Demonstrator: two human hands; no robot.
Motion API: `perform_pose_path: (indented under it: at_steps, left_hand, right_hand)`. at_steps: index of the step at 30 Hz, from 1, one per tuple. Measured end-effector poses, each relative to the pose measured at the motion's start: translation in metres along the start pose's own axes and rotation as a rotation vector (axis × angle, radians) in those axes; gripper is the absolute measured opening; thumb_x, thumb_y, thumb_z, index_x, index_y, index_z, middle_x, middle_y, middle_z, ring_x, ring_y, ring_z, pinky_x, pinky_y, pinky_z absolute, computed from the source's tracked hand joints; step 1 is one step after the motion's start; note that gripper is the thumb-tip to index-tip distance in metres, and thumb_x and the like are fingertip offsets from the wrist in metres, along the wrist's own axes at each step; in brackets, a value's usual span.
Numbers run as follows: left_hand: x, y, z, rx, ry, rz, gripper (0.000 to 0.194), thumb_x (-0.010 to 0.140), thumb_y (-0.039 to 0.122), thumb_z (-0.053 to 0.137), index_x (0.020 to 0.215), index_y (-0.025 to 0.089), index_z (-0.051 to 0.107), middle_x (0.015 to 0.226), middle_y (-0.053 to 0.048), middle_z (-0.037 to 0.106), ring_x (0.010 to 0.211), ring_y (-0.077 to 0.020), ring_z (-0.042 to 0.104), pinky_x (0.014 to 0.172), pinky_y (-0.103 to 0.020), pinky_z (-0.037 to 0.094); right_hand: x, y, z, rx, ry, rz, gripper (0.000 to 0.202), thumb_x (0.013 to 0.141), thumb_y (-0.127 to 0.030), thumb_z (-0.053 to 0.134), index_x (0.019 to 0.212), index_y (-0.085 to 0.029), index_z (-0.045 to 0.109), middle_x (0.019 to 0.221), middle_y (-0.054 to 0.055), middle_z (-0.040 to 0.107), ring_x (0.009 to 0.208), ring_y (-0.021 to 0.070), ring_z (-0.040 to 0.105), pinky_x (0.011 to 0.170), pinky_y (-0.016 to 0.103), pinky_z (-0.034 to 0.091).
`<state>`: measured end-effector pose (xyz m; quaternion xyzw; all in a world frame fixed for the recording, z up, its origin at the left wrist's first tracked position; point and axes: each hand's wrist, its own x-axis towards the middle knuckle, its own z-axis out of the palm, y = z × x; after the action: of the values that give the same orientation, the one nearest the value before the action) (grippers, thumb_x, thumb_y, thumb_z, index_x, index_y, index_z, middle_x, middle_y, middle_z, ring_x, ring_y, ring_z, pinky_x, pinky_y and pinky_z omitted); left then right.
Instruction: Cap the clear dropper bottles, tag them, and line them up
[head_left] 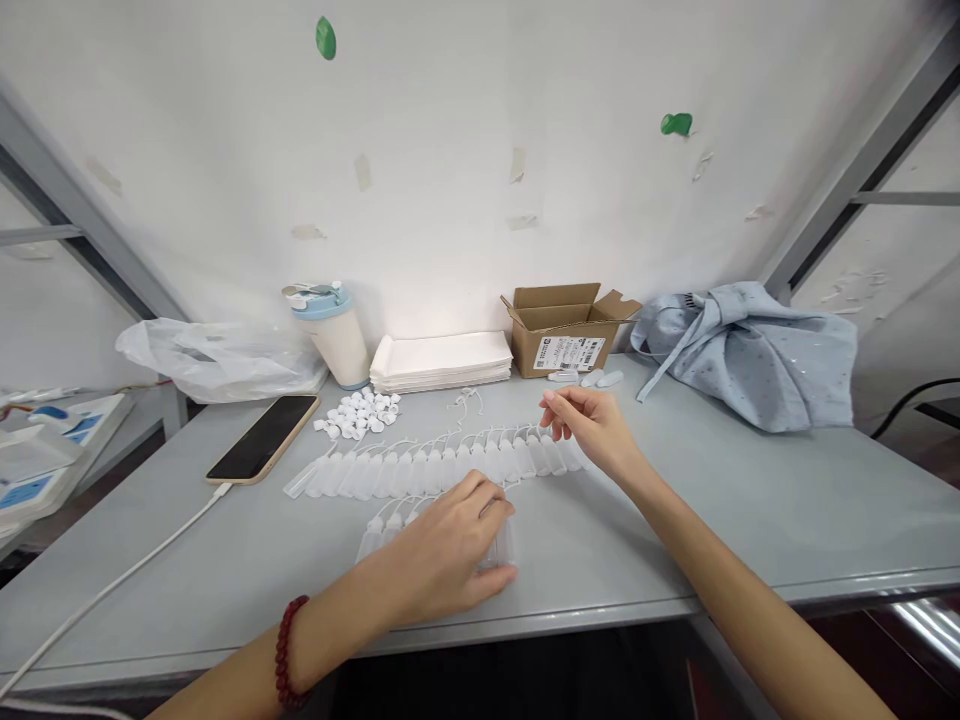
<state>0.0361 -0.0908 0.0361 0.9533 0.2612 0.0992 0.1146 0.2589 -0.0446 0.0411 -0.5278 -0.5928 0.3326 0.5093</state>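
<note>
A row of small translucent plastic bottles (431,470), with thin curved white strips at their necks, lies side by side across the table. Nearer the front edge is a shorter row of the same bottles (373,538), partly covered by my left hand (457,530). Its fingers curl around the bottles at that row's right end. My right hand (581,420) hovers by the right end of the back row, thumb and fingers pinched; whatever is between the fingertips is too small to make out. Loose white caps (358,412) are heaped left of the back row.
Along the wall stand a cup (337,340), a stack of white sheets (442,362) and an open cardboard box (525,350), with loose bottles (611,378) before it. A phone (262,440) on a cable lies left; blue cloth (757,360) lies right. White strips (468,400) lie behind the bottles.
</note>
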Motion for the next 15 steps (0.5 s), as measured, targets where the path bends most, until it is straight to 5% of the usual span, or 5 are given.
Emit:
perform_pose_path:
  at_steps: [15]
  left_hand:
    - [0.0002,-0.0018,0.0027,0.07,0.096,0.066,0.024,0.084,0.034,0.056,0.101,0.017,0.054,0.099,-0.009,0.058,0.095,-0.025,0.051,0.078,-0.038,0.045]
  right_hand:
    - [-0.0003,-0.0005,0.0002,-0.005,0.004,0.004,0.036,0.081,-0.051,0.055,0.073,-0.016,0.061,0.064,0.003,0.065,0.05,0.0111,0.051,0.051,0.026,0.04]
